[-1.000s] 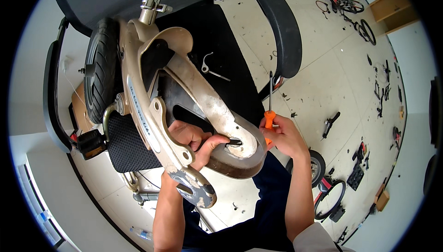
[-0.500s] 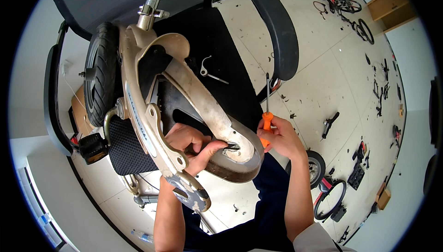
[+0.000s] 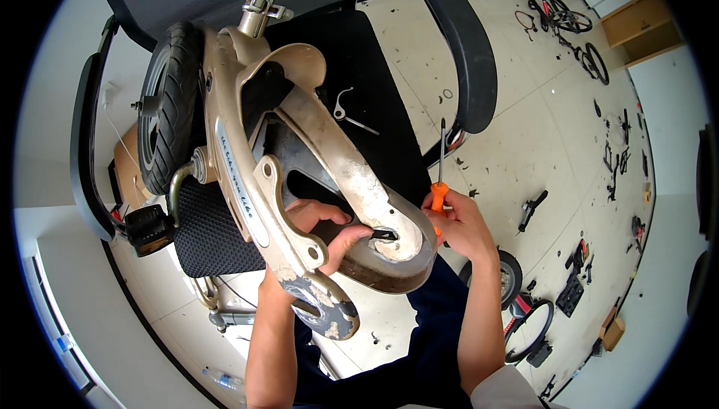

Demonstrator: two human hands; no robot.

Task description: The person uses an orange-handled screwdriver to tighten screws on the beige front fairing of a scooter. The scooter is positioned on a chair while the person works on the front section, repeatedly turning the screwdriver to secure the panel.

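A beige bike frame (image 3: 234, 162) with worn paint lies on a black chair, a small wheel (image 3: 174, 109) at its left. From it a beige and grey chain-guard-like cover (image 3: 367, 203) slants toward me. My left hand (image 3: 323, 228) reaches in past the frame, fingers curled at the cover's dark opening. Its thumb tip presses beside the slot at the cover's rounded end; some fingertips are hidden. At the right of that end, my right hand (image 3: 463, 223) grips a screwdriver (image 3: 439, 196) by its orange handle, shaft pointing up and away from the slot.
A quick-release lever (image 3: 355, 113) lies on the chair's seat (image 3: 389, 135), near the armrest (image 3: 468, 57). A black pedal (image 3: 150, 228) sticks out at left. Wheels (image 3: 509, 278), bike parts (image 3: 533, 210) and tools are scattered on the floor at right. A plastic bottle (image 3: 223, 377) lies at lower left.
The frame and cover appear shifted slightly right in the view. My left thumb has drawn back a little from the slot. The screwdriver stays upright in my right hand.
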